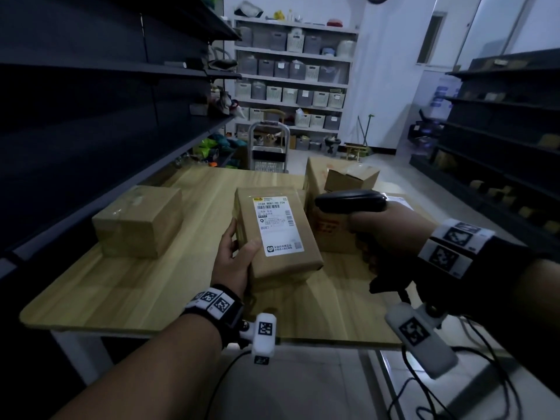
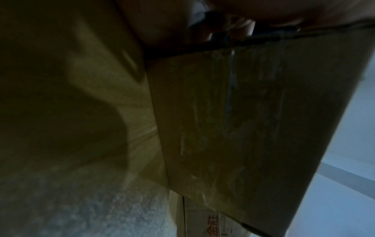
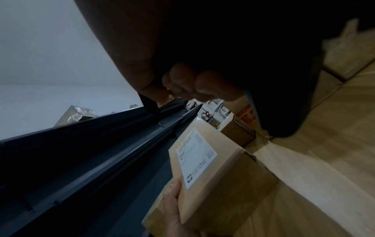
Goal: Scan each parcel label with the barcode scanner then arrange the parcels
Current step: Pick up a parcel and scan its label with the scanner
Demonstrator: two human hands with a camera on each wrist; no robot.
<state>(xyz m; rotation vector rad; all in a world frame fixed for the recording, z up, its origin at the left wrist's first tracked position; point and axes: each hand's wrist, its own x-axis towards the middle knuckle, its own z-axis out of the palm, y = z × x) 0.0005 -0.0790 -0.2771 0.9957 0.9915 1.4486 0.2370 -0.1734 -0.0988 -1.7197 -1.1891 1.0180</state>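
Nearest me, the left hand (image 1: 235, 262) grips the near-left corner of a parcel (image 1: 274, 234), thumb on top, tilting it off the table (image 1: 127, 286) with its label (image 1: 277, 225) face up and its long axis running away from the person. Just to its right, the right hand (image 1: 391, 231) is clenched round the scanner (image 1: 350, 200), whose nose points left at the label's far end, so I judge the scan needs only a slight dip. Farther off, one box (image 1: 139, 221) sits to the left, and a big carton (image 1: 330, 207) beyond the scanner holds a small box (image 1: 351, 175).
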